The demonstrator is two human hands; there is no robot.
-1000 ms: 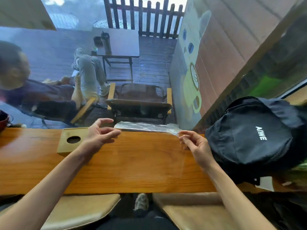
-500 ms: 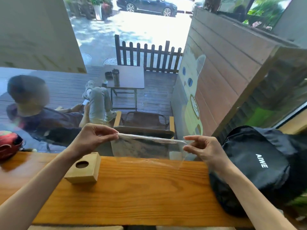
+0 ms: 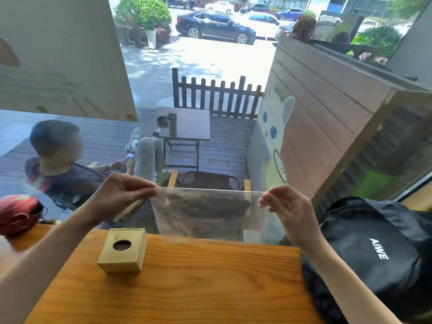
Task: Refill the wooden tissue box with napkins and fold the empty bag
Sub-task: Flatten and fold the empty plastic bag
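- Both hands, left hand and right hand, pinch the clear bag's top corners, mid-frame.
- Wooden tissue box sits on the bench, lower left.

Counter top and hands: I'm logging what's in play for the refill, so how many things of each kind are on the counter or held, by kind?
Wooden tissue box: 1
Clear plastic bag, held up by its top corners between left hand and right hand: 1
Black backpack: 1
Red helmet: 1
Total: 4
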